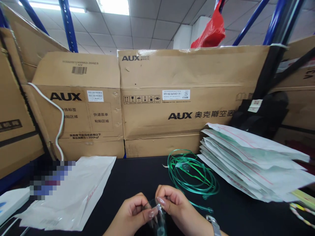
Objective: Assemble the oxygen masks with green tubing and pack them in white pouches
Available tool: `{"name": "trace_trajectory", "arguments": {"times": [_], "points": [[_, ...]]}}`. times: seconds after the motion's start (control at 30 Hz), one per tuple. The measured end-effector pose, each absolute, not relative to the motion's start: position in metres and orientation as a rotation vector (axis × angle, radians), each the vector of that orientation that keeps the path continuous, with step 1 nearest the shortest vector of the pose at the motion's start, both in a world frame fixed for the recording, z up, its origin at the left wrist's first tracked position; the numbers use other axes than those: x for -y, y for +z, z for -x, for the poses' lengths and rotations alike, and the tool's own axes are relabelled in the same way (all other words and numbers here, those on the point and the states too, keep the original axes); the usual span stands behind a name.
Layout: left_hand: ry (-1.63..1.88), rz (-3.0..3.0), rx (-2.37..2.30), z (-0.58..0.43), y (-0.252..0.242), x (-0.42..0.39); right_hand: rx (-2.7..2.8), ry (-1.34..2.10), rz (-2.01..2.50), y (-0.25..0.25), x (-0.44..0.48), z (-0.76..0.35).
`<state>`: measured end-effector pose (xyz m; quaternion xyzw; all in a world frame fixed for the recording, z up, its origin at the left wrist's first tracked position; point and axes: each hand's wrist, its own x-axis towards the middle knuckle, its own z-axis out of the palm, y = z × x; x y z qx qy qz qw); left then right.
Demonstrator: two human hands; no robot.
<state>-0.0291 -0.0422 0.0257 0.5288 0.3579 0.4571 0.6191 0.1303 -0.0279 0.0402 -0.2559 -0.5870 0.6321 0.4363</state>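
At the front middle of the table, my left hand (pixel 137 213) and my right hand (pixel 176 208) pinch a clear, thin-walled plastic piece (pixel 157 221) between thumbs and fingers. Their fingertips nearly meet at its upper edge, where a small shiny silver bit shows. Its lower end looks greenish and runs out of the picture, so its full shape is hidden. Beyond my right hand lies a loose coil of green clear tubing (pixel 197 186), with bright green straps and a clear connector (pixel 184 166) inside the loops. One tube end points toward my right wrist, which wears a metal-band watch (pixel 213 224).
White plastic bags (pixel 95 177) lie at the left, partly under a blurred patch. A tall stack of white and green packets (pixel 248 160) leans at the right, near a twisted cord (pixel 302 214). Cardboard AUX boxes (pixel 157 72) wall the back; a white cable (pixel 60 131) hangs at left.
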Motion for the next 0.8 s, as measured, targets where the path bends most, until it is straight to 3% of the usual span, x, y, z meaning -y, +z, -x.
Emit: {"name": "trace_trajectory", "arguments": {"times": [0.2,0.8], "points": [[1.095,-1.174,-0.732,0.027,0.021,0.042,1.193,1.829,0.519,0.042,0.033,-0.126],[1.086,-1.055,-0.833,0.034,0.04,0.044,1.097,1.877,0.609,0.042,0.025,-0.127]]}}
